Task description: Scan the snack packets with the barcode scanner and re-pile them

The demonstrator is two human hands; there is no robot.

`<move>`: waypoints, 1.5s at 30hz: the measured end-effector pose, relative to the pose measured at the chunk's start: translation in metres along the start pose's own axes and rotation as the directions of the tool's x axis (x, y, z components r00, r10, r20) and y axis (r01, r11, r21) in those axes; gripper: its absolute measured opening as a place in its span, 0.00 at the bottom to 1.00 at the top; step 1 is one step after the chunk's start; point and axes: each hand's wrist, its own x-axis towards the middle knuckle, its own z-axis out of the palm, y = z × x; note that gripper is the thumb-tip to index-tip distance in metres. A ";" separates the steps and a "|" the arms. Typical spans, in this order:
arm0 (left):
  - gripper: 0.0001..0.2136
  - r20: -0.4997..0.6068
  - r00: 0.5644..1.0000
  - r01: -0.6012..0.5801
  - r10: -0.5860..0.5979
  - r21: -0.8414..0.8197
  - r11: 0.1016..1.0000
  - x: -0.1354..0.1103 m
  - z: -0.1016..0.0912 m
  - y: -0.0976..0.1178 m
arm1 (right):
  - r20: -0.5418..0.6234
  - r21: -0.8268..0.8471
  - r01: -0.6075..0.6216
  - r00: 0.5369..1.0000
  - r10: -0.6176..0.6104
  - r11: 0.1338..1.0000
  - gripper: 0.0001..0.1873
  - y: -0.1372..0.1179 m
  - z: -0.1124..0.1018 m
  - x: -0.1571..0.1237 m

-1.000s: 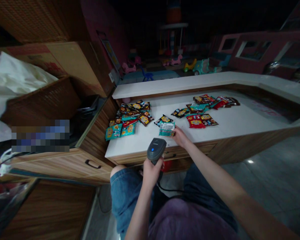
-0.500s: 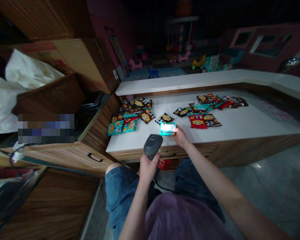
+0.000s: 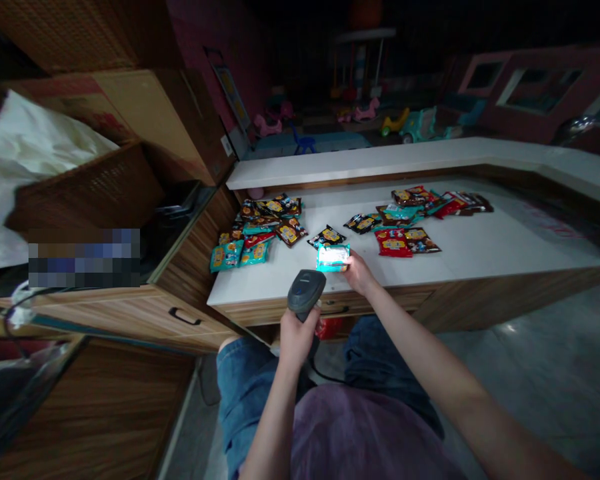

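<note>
We see smooth, matt plastic on the scanner, glossy film on the packet, a smooth counter, wood-grain drawer, matt cardboard box, denim shorts, shiny floor.

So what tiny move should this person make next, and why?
Probably hold the teal packet steady before the handheld scanner for a moment. The right hand grips the packet by its edge, its face brightly lit, and the left hand points the scanner's head toward it. Whether it has been read can't be seen.
</note>
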 end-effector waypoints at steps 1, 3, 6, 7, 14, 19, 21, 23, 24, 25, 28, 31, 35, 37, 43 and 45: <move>0.16 0.003 1.000 -0.001 0.001 0.001 1.000 0.000 0.001 0.001 | -0.007 0.011 0.006 1.000 -0.006 1.000 0.17 0.000 0.000 0.000; 0.17 0.011 1.000 0.005 -0.005 -0.001 1.000 0.000 0.002 0.002 | -0.017 0.041 0.014 1.000 -0.013 0.999 0.17 0.000 0.000 0.000; 0.17 0.010 1.000 0.010 -0.010 -0.013 1.000 0.001 0.003 0.002 | -0.016 0.049 0.008 1.000 -0.007 0.999 0.15 -0.001 0.001 -0.001; 0.17 0.002 1.000 0.009 -0.009 -0.015 1.000 0.001 0.002 0.002 | -0.016 0.048 0.005 1.000 -0.005 0.999 0.15 -0.002 0.001 -0.002; 0.14 -0.010 1.000 -0.008 0.008 0.004 1.000 0.004 0.003 -0.006 | -0.022 0.023 -0.002 1.000 0.003 1.000 0.15 -0.002 0.001 -0.004; 0.13 0.005 1.000 0.004 -0.004 -0.027 1.000 0.004 0.006 -0.010 | -0.031 0.022 -0.019 0.999 0.019 1.000 0.15 -0.003 0.001 -0.005; 0.12 -0.019 1.000 0.005 -0.006 -0.071 0.997 0.008 0.007 -0.011 | -0.031 0.025 -0.022 0.999 0.023 0.999 0.15 -0.003 0.001 -0.005; 0.12 -0.068 0.998 0.003 -0.014 -0.156 0.988 0.016 0.009 -0.011 | -0.029 0.022 -0.030 0.999 0.031 0.999 0.15 -0.003 0.001 -0.005; 0.14 -0.100 0.995 0.003 -0.025 -0.208 0.978 0.022 0.011 -0.010 | -0.027 0.019 -0.035 0.999 0.036 0.999 0.15 -0.003 0.001 -0.005; 0.16 -0.132 0.990 0.003 -0.039 -0.257 0.966 0.029 0.013 -0.009 | -0.024 0.015 -0.041 0.999 0.041 0.999 0.15 -0.003 0.002 -0.006; 0.20 -0.212 0.975 -0.014 -0.064 -0.347 0.938 0.051 0.020 -0.006 | -0.014 -0.001 -0.058 0.998 0.058 0.998 0.15 -0.003 0.002 -0.008; 0.20 -0.254 0.966 -0.062 -0.042 -0.386 0.920 0.071 0.028 -0.003 | 0.001 -0.021 -0.070 0.998 0.070 0.997 0.16 -0.004 0.004 -0.010; 0.19 -0.274 0.959 -0.065 -0.068 -0.449 0.891 0.089 0.038 -0.003 | 0.027 -0.047 -0.077 0.997 0.079 0.996 0.16 -0.006 0.005 -0.011; 0.19 -0.264 0.960 -0.045 -0.098 -0.488 0.872 0.094 0.040 -0.005 | 0.033 -0.057 -0.076 0.996 0.078 0.995 0.15 -0.005 0.005 -0.011; 0.18 -0.290 0.946 -0.037 -0.146 -0.542 0.839 0.100 0.039 -0.016 | 0.019 -0.060 -0.072 0.997 0.074 0.996 0.15 0.000 0.001 -0.007; 0.17 -0.289 0.947 -0.042 -0.138 -0.539 0.841 0.101 0.038 -0.019 | 0.015 -0.058 -0.075 0.997 0.076 0.996 0.15 0.002 0.000 -0.006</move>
